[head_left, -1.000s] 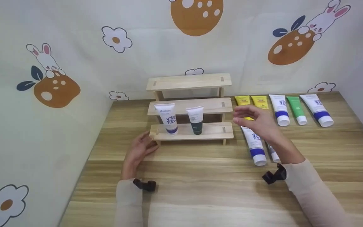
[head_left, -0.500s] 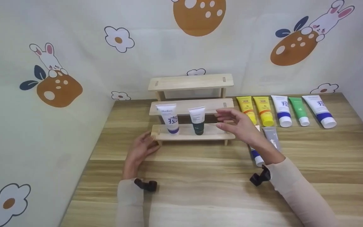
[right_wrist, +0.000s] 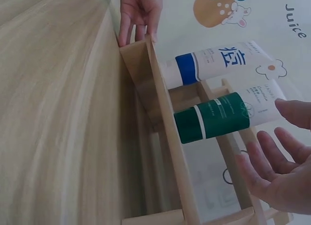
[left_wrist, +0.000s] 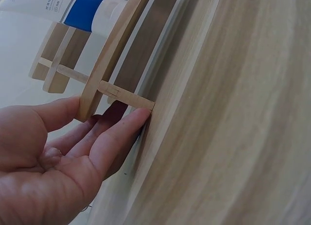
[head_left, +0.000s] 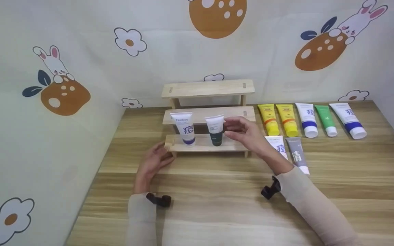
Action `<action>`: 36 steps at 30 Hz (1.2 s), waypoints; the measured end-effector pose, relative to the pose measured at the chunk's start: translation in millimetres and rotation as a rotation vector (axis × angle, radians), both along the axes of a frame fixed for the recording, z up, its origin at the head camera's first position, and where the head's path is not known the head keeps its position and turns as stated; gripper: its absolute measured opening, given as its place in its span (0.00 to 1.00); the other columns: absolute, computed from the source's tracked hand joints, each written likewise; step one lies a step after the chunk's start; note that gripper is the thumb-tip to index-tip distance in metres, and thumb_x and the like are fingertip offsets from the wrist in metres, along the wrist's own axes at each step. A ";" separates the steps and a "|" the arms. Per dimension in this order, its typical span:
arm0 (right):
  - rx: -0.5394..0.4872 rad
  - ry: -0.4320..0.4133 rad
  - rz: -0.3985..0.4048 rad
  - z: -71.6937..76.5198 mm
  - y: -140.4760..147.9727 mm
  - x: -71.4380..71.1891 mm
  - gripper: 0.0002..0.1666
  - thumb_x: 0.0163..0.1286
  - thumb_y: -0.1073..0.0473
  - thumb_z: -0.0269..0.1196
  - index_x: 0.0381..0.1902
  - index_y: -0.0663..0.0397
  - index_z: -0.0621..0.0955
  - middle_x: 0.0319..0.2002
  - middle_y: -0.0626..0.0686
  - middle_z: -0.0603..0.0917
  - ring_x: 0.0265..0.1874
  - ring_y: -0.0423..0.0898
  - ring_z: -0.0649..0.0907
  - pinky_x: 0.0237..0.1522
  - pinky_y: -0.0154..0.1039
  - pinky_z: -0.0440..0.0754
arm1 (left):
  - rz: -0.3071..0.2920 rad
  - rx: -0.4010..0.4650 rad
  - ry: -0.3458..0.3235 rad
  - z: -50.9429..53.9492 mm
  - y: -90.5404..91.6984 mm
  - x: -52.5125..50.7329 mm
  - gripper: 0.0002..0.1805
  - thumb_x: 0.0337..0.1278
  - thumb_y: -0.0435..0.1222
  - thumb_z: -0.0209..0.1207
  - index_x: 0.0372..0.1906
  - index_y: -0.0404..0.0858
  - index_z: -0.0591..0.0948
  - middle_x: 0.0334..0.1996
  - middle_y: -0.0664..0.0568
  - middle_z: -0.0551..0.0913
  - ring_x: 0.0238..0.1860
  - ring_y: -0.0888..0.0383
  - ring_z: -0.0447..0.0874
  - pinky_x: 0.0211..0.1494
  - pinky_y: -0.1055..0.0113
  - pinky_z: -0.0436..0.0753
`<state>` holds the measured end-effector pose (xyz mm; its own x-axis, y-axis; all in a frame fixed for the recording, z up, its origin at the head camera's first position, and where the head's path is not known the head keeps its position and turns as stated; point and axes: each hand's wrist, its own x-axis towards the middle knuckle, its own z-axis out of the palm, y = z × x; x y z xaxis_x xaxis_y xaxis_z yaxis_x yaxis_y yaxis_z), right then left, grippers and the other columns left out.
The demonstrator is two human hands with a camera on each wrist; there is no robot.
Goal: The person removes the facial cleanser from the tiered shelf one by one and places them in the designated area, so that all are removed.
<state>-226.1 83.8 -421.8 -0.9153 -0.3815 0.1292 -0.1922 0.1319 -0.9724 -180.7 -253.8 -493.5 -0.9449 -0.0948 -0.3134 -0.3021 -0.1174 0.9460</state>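
Note:
A three-tier wooden display shelf (head_left: 207, 89) stands at the middle of the table. On its lowest step, a white-and-blue cream tube (head_left: 184, 129) and a smaller white-and-dark-green cream tube (head_left: 214, 131) stand upright on their caps. My left hand (head_left: 151, 160) holds the left end of that step; the left wrist view shows the thumb on the board's corner (left_wrist: 89, 106) and a finger against the leg. Right of the green tube, my right hand (head_left: 246, 135) is spread with loosely bent fingers. In the right wrist view, its thumb and fingers (right_wrist: 277, 152) are near the tube's upper end, holding nothing.
Right of the shelf lie two yellow tubes (head_left: 287, 119), a white-and-blue tube (head_left: 307, 119), a green tube (head_left: 327, 120) and another white-and-blue tube (head_left: 348, 120). Nearer lie a partly covered white tube (head_left: 277, 145) and a grey tube (head_left: 297, 154). A patterned cloth (head_left: 169, 51) hangs behind.
My right hand has moved left from above the lying tubes to beside the white-and-dark-green tube, uncovering the yellow tubes and the grey one. My left hand stays at the shelf's end.

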 end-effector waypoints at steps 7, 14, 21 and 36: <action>-0.002 -0.042 -0.001 -7.3 -11.6 -4.6 0.27 0.67 0.67 0.66 0.64 0.63 0.75 0.60 0.65 0.81 0.59 0.58 0.82 0.64 0.39 0.82 | -0.001 0.001 -0.006 -0.4 -1.5 -0.3 0.25 0.76 0.32 0.49 0.73 0.34 0.65 0.64 0.32 0.75 0.57 0.45 0.83 0.63 0.56 0.86; 0.012 -0.060 -0.043 -13.0 -18.6 -8.9 0.27 0.65 0.68 0.67 0.61 0.65 0.76 0.58 0.65 0.82 0.57 0.58 0.83 0.63 0.44 0.83 | -0.003 0.006 -0.002 0.9 0.1 0.7 0.25 0.76 0.31 0.47 0.74 0.33 0.63 0.66 0.31 0.73 0.61 0.43 0.80 0.63 0.56 0.86; 0.042 -0.076 -0.083 -14.0 -23.6 -8.3 0.26 0.63 0.66 0.70 0.59 0.62 0.79 0.57 0.64 0.83 0.57 0.56 0.83 0.65 0.46 0.81 | -0.002 0.012 0.010 1.4 2.5 1.3 0.26 0.76 0.31 0.46 0.74 0.32 0.63 0.66 0.31 0.73 0.60 0.43 0.81 0.63 0.57 0.86; 0.033 -0.021 -0.118 -11.6 -22.5 1.0 0.20 0.63 0.69 0.69 0.53 0.66 0.81 0.52 0.66 0.85 0.53 0.55 0.83 0.62 0.47 0.83 | 0.004 0.010 -0.006 1.3 0.1 0.5 0.25 0.76 0.31 0.47 0.74 0.33 0.64 0.66 0.32 0.72 0.64 0.39 0.78 0.65 0.56 0.85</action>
